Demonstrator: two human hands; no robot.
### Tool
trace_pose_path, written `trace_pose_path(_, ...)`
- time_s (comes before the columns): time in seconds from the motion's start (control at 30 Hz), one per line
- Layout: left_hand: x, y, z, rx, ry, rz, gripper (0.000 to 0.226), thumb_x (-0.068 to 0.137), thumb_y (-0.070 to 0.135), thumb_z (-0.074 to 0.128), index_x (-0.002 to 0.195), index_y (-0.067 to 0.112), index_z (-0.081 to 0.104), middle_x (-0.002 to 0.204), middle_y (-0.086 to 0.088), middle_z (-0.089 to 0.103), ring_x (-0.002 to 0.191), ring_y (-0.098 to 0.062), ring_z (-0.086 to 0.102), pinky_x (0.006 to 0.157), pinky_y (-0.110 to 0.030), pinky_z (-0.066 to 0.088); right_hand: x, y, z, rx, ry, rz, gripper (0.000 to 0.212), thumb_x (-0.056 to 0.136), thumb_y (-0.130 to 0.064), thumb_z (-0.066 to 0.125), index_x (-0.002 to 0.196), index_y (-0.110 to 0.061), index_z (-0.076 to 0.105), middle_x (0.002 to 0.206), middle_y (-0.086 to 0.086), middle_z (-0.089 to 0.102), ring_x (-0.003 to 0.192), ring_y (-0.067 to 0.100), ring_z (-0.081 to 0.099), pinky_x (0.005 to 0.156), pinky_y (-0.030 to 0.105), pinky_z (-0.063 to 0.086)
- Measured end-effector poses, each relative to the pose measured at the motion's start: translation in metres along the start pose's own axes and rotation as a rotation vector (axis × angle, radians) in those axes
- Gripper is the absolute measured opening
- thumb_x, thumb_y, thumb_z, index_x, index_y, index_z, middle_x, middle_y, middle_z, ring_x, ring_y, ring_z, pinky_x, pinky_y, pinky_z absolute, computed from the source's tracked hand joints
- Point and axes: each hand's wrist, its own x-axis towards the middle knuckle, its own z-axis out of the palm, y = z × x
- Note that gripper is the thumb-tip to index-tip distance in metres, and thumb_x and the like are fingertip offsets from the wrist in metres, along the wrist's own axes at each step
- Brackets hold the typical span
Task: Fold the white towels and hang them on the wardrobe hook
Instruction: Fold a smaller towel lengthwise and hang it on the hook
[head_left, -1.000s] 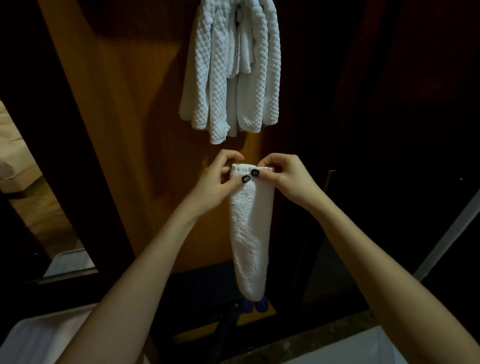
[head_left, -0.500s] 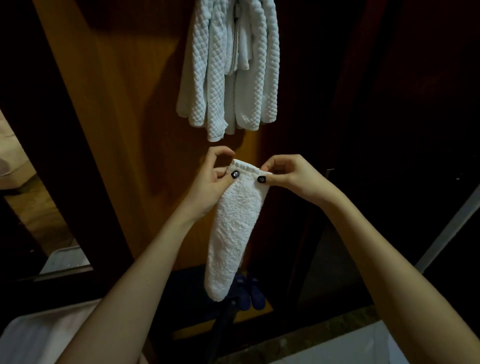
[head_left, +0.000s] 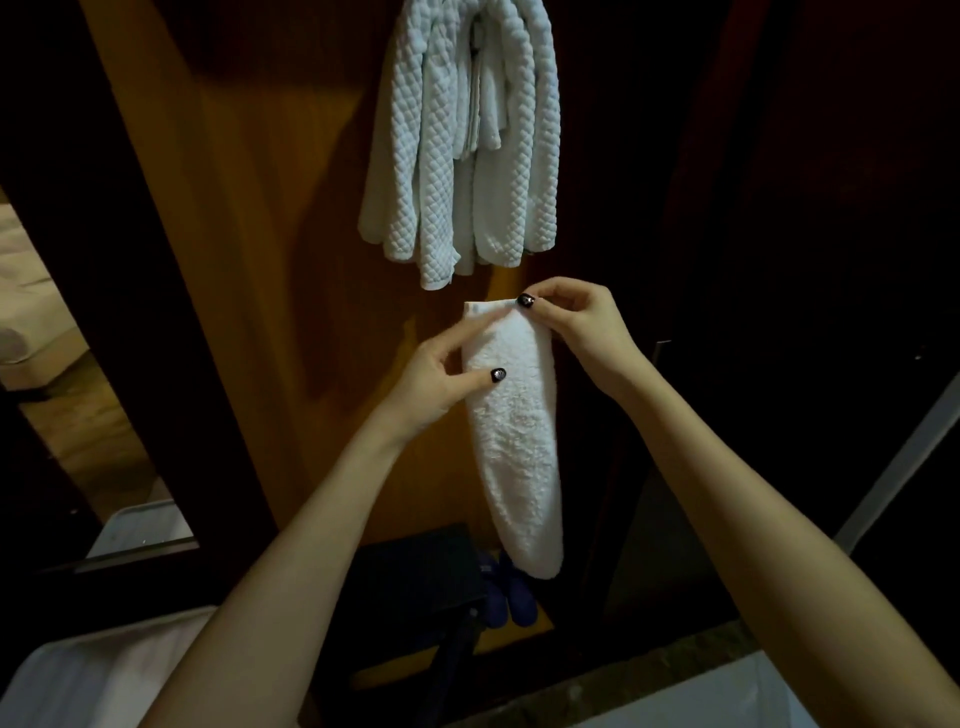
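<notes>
Right hand (head_left: 576, 325) pinches folded towel (head_left: 514, 431) top corner, left hand (head_left: 441, 371) pinches its near edge, likely to keep the fold aligned under hung towels (head_left: 462, 150).

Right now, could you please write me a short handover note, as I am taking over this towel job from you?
The right hand pinches the top right corner of the folded white terry towel, which hangs down as a narrow strip.
The left hand has its grip on the strip's left edge, thumb on the front.
Done: white quilted towels hang above on the wooden wardrobe panel; the hook is hidden behind them.
Left: finish this fold, then hang the strip with the others.
</notes>
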Motion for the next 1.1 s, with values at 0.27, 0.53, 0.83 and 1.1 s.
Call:
trace_pose_path(0.27, 0.029, 0.008, -0.001, 0.235, 0.143, 0.097, 0.045, 0.088, -0.001, 0.06, 0.121, 0.029, 0.058, 0.124, 0.015, 0.054, 0.122, 0.0, 0.047, 0.104, -0.016, 0.037, -0.017, 0.019, -0.003, 0.182, 0.073, 0.058, 0.028, 0.087, -0.034, 0.06, 0.109, -0.023, 0.047, 0.088, 0.014, 0.051, 0.082, 0.026, 0.048, 0.069, 0.038, 0.04)
trace_pose_path(0.53, 0.054, 0.016, -0.011, 0.267, 0.181, 0.073, 0.058, 0.083, 0.004, 0.067, 0.132, 0.016, 0.04, 0.138, 0.003, 0.038, 0.129, -0.005, 0.035, 0.109, -0.022, 0.03, -0.032, 0.02, -0.005, 0.078, -0.022, 0.038, 0.016, 0.093, -0.015, 0.062, 0.103, -0.003, 0.061, 0.097, 0.003, 0.07, 0.09, 0.013, 0.069, 0.077, 0.024, 0.054)
trace_pose_path(0.83, 0.062, 0.017, -0.023, 0.02, 0.338, 0.05, 0.056, 0.076, 0.018, 0.068, 0.123, 0.035, 0.042, 0.141, -0.006, 0.039, 0.131, -0.025, 0.041, 0.103, -0.053, 0.043, -0.035, 0.022, 0.004, -0.089, 0.146, 0.024, 0.033, 0.087, -0.019, 0.071, 0.118, -0.018, 0.061, 0.096, -0.004, 0.071, 0.093, 0.007, 0.068, 0.079, 0.026, 0.055)
trace_pose_path(1.1, 0.068, 0.029, -0.02, -0.148, 0.3, 0.047, 0.056, 0.076, 0.011, 0.068, 0.12, 0.038, 0.046, 0.144, -0.007, 0.038, 0.133, -0.025, 0.041, 0.103, -0.049, 0.044, -0.034, 0.015, -0.006, 0.058, -0.19, 0.159, 0.019, 0.089, -0.032, 0.067, 0.101, -0.019, 0.072, 0.116, -0.002, 0.065, 0.105, 0.016, 0.065, 0.083, 0.032, 0.055)
